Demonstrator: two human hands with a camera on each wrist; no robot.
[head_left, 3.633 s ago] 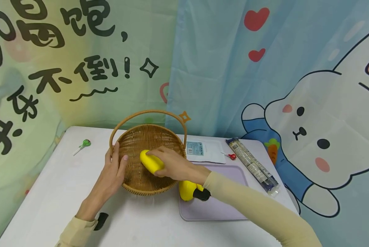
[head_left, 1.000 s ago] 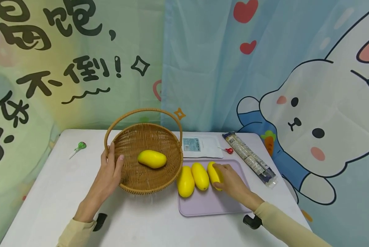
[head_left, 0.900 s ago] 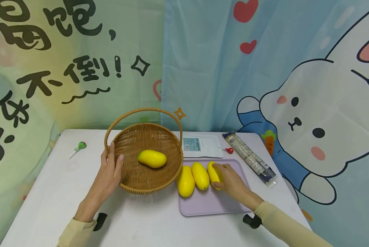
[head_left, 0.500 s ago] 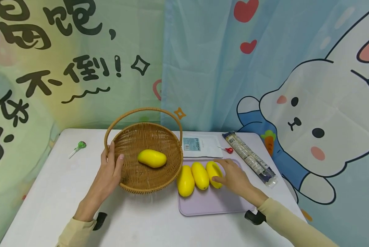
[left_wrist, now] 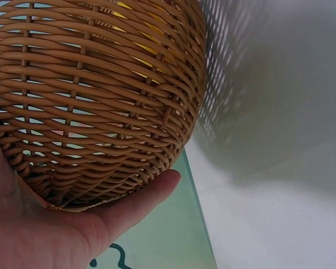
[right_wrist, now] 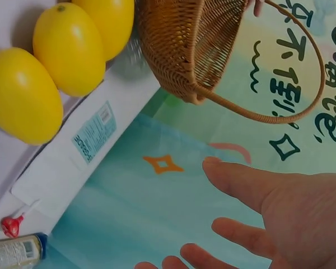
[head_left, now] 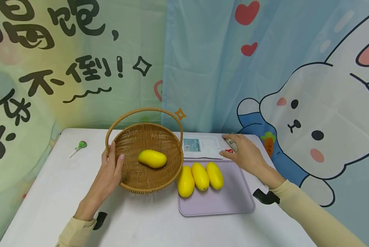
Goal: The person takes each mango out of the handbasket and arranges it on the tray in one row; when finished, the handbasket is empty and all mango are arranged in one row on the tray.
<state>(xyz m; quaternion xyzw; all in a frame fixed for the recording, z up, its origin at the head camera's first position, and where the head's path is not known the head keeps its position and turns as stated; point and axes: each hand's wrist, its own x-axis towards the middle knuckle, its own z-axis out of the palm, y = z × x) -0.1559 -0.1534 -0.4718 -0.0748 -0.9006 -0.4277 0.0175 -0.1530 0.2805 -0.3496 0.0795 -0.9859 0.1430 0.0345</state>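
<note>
My left hand (head_left: 105, 180) grips the left rim of the brown wicker basket (head_left: 128, 144), which tilts toward me. In the left wrist view, the thumb (left_wrist: 143, 202) lies along the basket's woven side. One yellow mango (head_left: 152, 159) is inside the basket. On the purple tray (head_left: 215, 206), three more lie side by side: a left mango (head_left: 185, 181), a middle mango (head_left: 200, 176) and a right mango (head_left: 215, 175). My right hand (head_left: 249, 156) hovers beyond the tray's back right corner, fingers apart and holding nothing. Nearest to it is a red lollipop (head_left: 229, 150).
A white packet (head_left: 207, 144) with a blue label lies behind the tray. Partly covered by my right hand is a long printed package (head_left: 232, 144). A green lollipop (head_left: 82, 144) lies at the table's back left. A printed curtain (head_left: 199, 68) hangs behind the table.
My right hand, earlier holding a mango in the basket, later held the tray's right mango. It has since let go and moved toward the back right. My left hand stays on the basket.
</note>
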